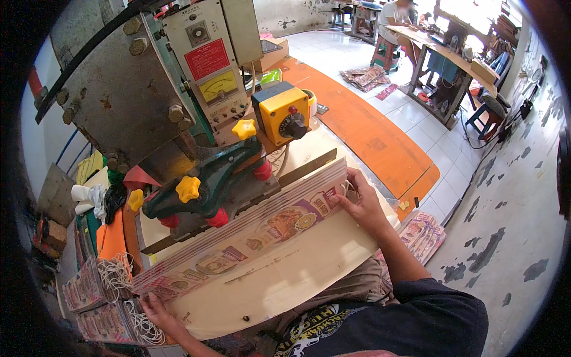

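A long printed plastic sheet [238, 250] with food pictures lies slantwise before me, its far side in narrow, stacked folds. My right hand [364, 205] pinches its right end, thumb on top and fingers behind; a bit of white cord shows by the fingers. At the left end my left hand [159, 314] has its fingertips on the corner; how firmly they grip is hard to see. Under the sheet is a cream work board [279, 279]. Just beyond the folds stands the press head of a machine [202, 190], dark green with yellow star knobs and red-capped posts.
A yellow control box [282, 116] with a black dial sits behind the sheet, below a panel with a meter [217, 88]. Bundles of printed sheets with white cords [101, 318] lie at left. An orange tabletop [363, 134] extends right. Another person [395, 24] sits at a far bench.
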The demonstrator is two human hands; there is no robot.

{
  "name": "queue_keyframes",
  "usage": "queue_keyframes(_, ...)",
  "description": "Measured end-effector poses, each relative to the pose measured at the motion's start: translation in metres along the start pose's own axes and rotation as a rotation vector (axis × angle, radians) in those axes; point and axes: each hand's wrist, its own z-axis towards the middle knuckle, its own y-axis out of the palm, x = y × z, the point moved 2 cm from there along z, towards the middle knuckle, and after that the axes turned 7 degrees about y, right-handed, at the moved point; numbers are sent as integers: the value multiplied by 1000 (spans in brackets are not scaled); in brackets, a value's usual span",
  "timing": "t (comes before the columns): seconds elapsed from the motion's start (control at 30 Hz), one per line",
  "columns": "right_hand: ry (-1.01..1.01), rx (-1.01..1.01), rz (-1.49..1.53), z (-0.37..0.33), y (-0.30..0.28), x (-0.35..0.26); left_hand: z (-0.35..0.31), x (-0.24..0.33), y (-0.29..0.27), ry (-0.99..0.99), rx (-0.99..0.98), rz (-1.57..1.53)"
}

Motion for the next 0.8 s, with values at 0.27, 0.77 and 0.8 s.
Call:
queue_keyframes(0.27,19,-13,-22,-1,-1,-1,-3,0,10,27,94,63)
queue_keyframes(0.77,-7,20,-66,-1,0,0,5,-10,-1,6,-40,94)
queue_keyframes(0.8,-5,22,-79,-1,0,0,6,-10,-1,10,-58,110)
